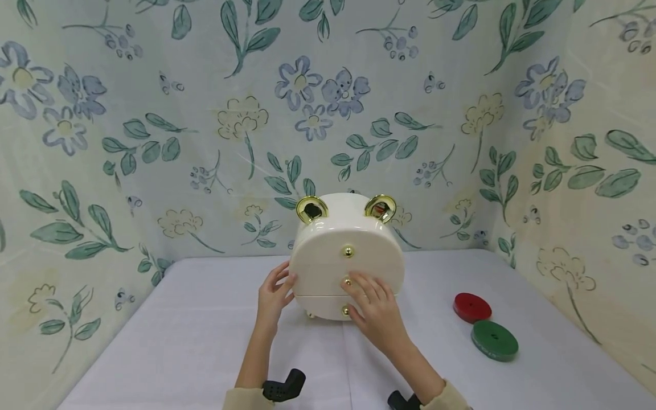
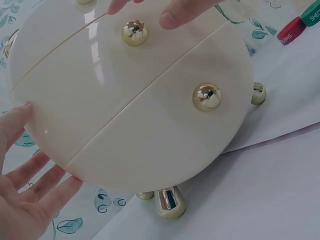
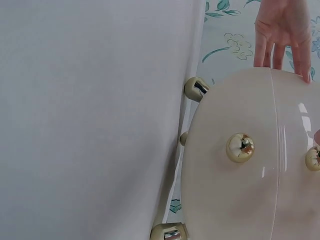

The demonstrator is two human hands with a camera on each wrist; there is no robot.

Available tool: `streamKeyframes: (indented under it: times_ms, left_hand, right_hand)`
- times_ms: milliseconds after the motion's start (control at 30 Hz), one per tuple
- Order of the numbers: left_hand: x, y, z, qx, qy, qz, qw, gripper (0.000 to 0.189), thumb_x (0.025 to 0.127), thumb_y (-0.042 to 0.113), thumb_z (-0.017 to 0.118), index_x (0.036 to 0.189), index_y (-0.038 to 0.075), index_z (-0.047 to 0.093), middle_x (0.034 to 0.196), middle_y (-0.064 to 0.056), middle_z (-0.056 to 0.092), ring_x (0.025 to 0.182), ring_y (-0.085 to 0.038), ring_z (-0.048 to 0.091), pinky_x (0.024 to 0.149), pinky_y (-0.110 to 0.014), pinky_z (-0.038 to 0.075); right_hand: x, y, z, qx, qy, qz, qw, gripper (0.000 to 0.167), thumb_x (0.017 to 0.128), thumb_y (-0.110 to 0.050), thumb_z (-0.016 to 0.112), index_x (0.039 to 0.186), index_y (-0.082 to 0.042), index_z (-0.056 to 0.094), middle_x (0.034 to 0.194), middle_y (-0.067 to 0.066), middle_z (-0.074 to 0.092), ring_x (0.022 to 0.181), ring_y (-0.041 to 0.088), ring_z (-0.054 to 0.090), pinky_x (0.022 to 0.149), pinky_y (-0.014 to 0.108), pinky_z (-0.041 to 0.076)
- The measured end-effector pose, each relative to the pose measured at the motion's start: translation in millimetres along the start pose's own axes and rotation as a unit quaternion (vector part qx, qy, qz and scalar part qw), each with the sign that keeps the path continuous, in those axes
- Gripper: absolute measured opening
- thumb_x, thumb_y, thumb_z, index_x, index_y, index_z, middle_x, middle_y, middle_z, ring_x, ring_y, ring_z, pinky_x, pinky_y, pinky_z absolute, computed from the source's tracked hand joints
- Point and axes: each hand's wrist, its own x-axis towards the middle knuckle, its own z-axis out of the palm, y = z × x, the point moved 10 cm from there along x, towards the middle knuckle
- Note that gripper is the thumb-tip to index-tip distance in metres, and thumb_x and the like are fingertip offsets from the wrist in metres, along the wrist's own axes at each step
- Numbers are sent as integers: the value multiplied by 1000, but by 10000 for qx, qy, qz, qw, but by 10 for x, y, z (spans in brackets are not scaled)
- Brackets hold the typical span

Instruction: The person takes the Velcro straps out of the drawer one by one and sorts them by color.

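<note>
A white, rounded drawer box (image 1: 320, 259) with gold ear-like rings stands on the table. Three gold knobs run down its front, among them a top knob (image 1: 348, 251) and a bottom knob (image 2: 206, 96). My left hand (image 1: 271, 299) touches the box's left side, its fingers loosely spread in the left wrist view. Across the lower right of the front lies my right hand (image 1: 381, 316), fingers extended. Its fingertips are by the middle knob (image 2: 135, 33), the thumb between that knob and the bottom one. In the right wrist view most of the right hand is out of sight.
A red ribbon roll (image 1: 472, 307) and a green ribbon roll (image 1: 494, 340) lie at the right on the white-covered table (image 1: 205, 336). Floral cloth walls (image 1: 195, 142) rise behind and at both sides. Short gold feet (image 2: 170, 202) hold up the box.
</note>
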Motion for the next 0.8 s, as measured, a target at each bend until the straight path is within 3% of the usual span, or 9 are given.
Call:
streamKeyframes:
  times_ms: [133, 333, 600, 800]
  left_hand:
    - [14, 8, 9, 31, -16, -2, 10000, 47, 82, 38, 65, 125, 22, 53, 123, -7, 52, 101, -18, 55, 87, -42, 51]
    - [15, 20, 9, 82, -3, -1, 10000, 48, 82, 39, 64, 125, 22, 53, 123, -8, 52, 103, -20, 54, 87, -43, 50]
    - [-3, 12, 14, 105, -13, -14, 9999, 49, 82, 40, 64, 126, 23, 52, 125, -7, 51, 106, -22, 53, 88, -43, 49]
    - [-11, 9, 6, 105, 12, -2, 9999, 49, 83, 39, 63, 126, 22, 52, 124, -7, 52, 102, -19, 55, 87, -42, 50]
  right_hand:
    - [-9, -22, -1, 21, 101, -121, 9999, 43, 75, -24, 63, 117, -16, 58, 122, 5, 56, 111, 23, 52, 93, 42, 40]
    - [-20, -63, 16, 191, 151, -300, 9993, 43, 68, -20, 71, 110, -16, 62, 116, 4, 59, 103, 22, 56, 85, 36, 44]
    - [-59, -70, 51, 358, 87, -272, 9989, 40, 67, -18, 73, 105, -17, 63, 117, 5, 57, 99, 24, 55, 81, 35, 45]
    - [-91, -107, 84, 447, 84, -439, 9980, 34, 67, -17, 71, 100, -16, 62, 106, 4, 59, 95, 22, 56, 78, 34, 47]
